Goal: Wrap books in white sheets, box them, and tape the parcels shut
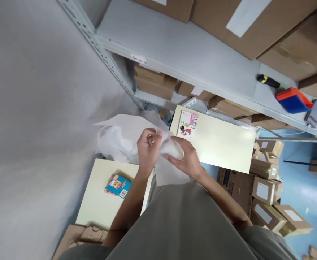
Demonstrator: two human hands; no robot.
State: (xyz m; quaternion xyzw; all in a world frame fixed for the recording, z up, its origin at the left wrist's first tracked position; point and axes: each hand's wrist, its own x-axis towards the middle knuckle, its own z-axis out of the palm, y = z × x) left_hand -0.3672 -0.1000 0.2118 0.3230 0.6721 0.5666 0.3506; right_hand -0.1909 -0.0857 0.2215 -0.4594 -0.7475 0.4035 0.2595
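Observation:
A thin white sheet (172, 173), perhaps tissue paper or foam wrap, hangs crumpled between my two hands in front of my body. My left hand (148, 148) pinches its upper left part, thumb against curled fingers. On the other side, my right hand (187, 159) grips the sheet between the thumb and the fingers. Whether anything lies inside the folds, I cannot tell. More white sheets (113, 144) lie in a loose heap left of my left hand. Just beyond my right hand, a booklet with fruit pictures (187, 124) rests on a cream tabletop (223, 144).
Blue booklets (119, 186) lie on a second cream surface (93, 195) at left. A grey metal shelf (174, 47) with cardboard boxes spans the top. It holds a black-and-yellow cutter (268, 81), a red-and-blue box (294, 100) and a phone (315, 112). Cartons (264, 191) are stacked at right.

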